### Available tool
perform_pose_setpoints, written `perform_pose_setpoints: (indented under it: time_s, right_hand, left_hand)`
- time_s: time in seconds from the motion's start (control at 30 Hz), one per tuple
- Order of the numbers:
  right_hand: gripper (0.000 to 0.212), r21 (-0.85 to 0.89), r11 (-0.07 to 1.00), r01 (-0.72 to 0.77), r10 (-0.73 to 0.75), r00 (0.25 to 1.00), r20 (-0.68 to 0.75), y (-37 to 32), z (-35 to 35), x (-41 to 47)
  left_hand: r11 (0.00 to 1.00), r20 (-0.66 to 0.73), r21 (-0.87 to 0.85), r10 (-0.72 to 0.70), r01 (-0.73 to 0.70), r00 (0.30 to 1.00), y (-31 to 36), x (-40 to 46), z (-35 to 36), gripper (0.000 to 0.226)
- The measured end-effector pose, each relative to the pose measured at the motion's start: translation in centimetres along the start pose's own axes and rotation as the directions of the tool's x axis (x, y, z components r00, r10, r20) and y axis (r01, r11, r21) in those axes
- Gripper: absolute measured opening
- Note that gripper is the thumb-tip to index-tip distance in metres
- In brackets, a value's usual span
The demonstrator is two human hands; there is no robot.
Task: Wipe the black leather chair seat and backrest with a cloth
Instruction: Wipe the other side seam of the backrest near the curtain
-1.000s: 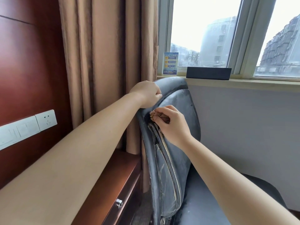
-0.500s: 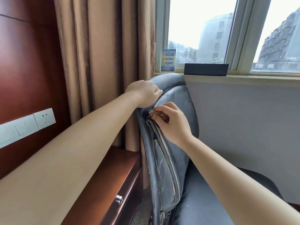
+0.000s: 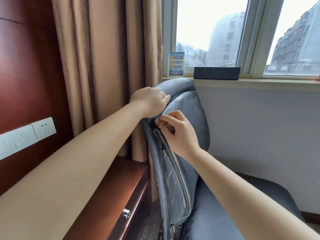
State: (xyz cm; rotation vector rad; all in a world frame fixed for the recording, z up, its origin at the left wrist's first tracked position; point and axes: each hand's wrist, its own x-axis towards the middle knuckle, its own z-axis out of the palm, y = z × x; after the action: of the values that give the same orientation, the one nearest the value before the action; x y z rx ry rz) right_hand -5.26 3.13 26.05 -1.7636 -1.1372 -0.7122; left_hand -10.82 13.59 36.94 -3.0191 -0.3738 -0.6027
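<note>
The black leather chair is standing side-on below the window, its worn, scuffed backrest upright with pale stitching along the edge. A small brownish cloth is sitting bunched at the backrest's upper seam. The seat is looking dusty.

Left hand grips the backrest top; right hand pinches its seam.

Print on the windowsill card is illegible.
</note>
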Motion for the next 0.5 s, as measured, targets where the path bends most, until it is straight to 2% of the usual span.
perform_pose_setpoints:
  time_s: [0.17, 0.33, 0.4, 0.5]
  right_hand:
    - [0.019, -0.019, 1.0, 0.004, -0.004, 1.0, 0.02, 0.8, -0.4, -1.7]
    - [0.016, -0.003, 1.0, 0.028, -0.029, 0.998, -0.055, -0.7, 0.0, -0.7]
    - [0.017, -0.057, 0.995, 0.086, -0.091, 0.992, -0.084, -1.3, 0.5, -1.5]
    - [0.013, -0.229, 0.95, 0.211, -0.244, 0.961, -0.126, -0.7, 0.8, -3.3]
  left_hand:
    - [1.0, -0.02, -0.021, 0.007, -0.008, 1.0, -0.3, -0.2, 0.3, 0.044]
    - [0.998, -0.055, -0.068, 0.008, -0.012, 0.998, -0.3, -0.8, 0.5, 0.046]
    - [0.994, -0.064, -0.111, 0.005, -0.012, 0.998, -0.7, -1.2, 0.8, 0.046]
    - [0.985, -0.093, -0.171, 0.017, -0.033, 0.996, -1.3, -1.6, 1.2, 0.045]
